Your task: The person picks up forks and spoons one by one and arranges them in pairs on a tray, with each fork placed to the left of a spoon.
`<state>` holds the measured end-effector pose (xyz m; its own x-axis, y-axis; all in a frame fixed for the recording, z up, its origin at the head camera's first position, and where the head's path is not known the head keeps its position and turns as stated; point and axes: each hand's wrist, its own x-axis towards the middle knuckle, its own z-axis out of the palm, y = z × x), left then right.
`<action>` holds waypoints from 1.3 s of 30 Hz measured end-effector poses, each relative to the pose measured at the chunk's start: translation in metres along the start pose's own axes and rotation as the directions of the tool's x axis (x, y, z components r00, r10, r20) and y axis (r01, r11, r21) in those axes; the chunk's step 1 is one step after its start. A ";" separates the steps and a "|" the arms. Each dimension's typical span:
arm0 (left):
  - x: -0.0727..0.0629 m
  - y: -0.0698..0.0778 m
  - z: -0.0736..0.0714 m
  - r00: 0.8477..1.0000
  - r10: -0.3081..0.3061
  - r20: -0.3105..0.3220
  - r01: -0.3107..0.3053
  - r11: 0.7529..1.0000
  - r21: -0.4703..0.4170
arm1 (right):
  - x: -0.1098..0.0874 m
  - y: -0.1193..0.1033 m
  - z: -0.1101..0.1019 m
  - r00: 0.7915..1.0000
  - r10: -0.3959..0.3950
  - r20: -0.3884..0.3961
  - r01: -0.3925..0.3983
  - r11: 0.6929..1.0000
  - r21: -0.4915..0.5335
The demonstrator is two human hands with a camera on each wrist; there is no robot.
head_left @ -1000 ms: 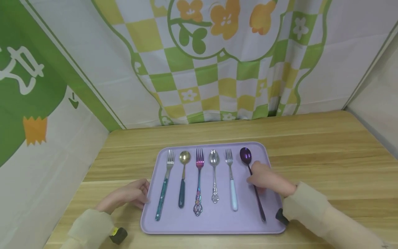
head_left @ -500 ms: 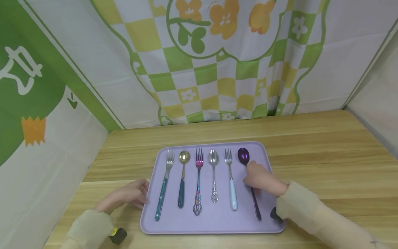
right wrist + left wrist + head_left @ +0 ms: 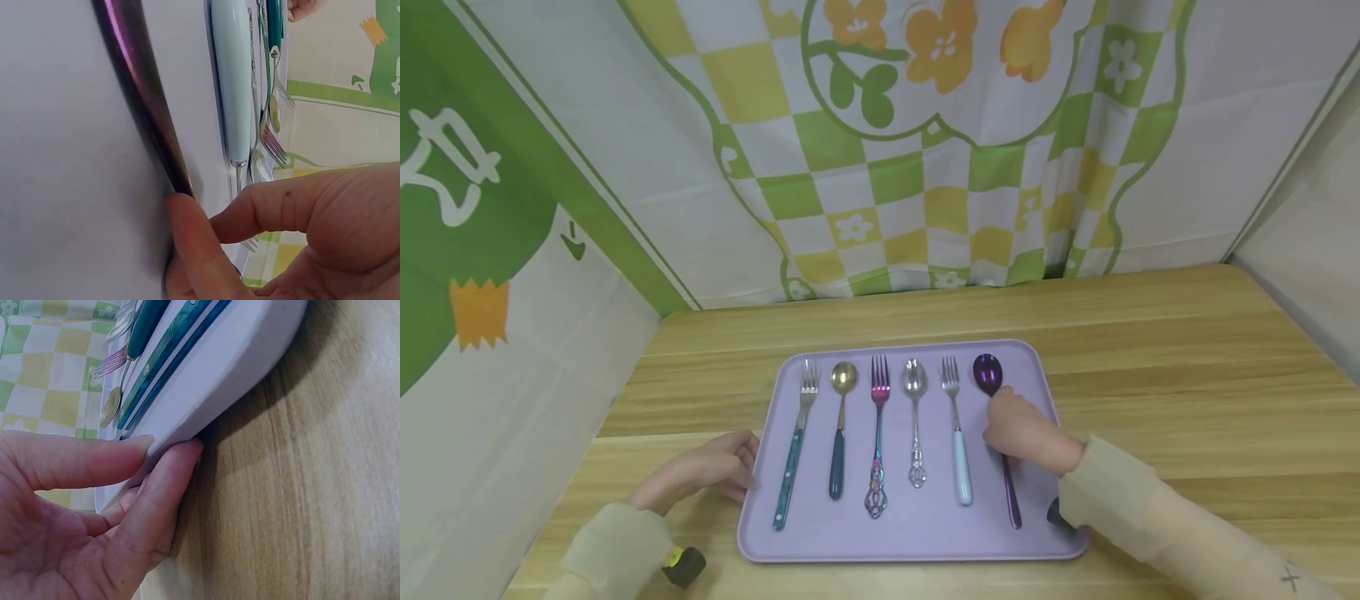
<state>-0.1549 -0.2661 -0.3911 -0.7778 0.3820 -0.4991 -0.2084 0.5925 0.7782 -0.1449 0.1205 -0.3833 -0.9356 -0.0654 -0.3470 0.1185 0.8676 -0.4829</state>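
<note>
On the lilac tray [image 3: 880,546], a purple spoon [image 3: 988,372] lies at the right end of a row of cutlery. My right hand [image 3: 1026,429] pinches its handle [image 3: 144,94] between thumb and fingers, just below the bowl. My left hand [image 3: 718,467] grips the tray's left rim. In the left wrist view, its thumb [image 3: 100,459] is at the rim's top and the index finger [image 3: 165,487] against its outer side. Beside the spoon lies a fork with a pale blue handle [image 3: 962,471].
Further left on the tray are a silver spoon [image 3: 915,379], a rainbow fork [image 3: 881,392], a gold spoon with a dark green handle [image 3: 837,467] and a fork with a teal handle [image 3: 788,479]. The tray sits on a wooden table [image 3: 1187,375]. A checked cloth [image 3: 910,183] hangs behind.
My right hand has shifted the purple spoon slightly left, its handle end swinging toward the pale blue fork. The left hand stays at the tray's rim.
</note>
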 end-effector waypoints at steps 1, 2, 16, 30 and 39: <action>0.000 0.000 0.000 1.000 -0.002 0.001 0.002 1.000 -0.003 | 0.000 0.000 0.000 1.000 0.002 0.000 -0.002 1.000 0.001; 0.000 0.000 0.000 1.000 0.002 0.007 -0.002 1.000 0.001 | 0.000 0.000 0.001 1.000 0.003 0.000 -0.003 1.000 0.002; 0.000 -0.002 -0.001 1.000 -0.008 0.006 0.008 1.000 -0.006 | -0.001 0.001 0.002 0.999 -0.030 -0.010 0.030 1.000 0.006; -0.002 -0.001 0.001 1.000 -0.023 -0.010 0.024 1.000 0.017 | -0.002 0.003 -0.002 0.998 -0.068 0.003 0.068 0.997 -0.032; -0.003 0.003 0.000 1.000 -0.013 0.003 0.013 0.998 0.062 | -0.016 0.022 -0.020 0.994 -0.101 -0.032 0.101 0.995 -0.005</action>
<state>-0.1533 -0.2651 -0.3874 -0.7733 0.3760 -0.5106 -0.1817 0.6401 0.7465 -0.1342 0.1503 -0.3724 -0.9530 -0.1367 -0.2702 0.0217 0.8593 -0.5111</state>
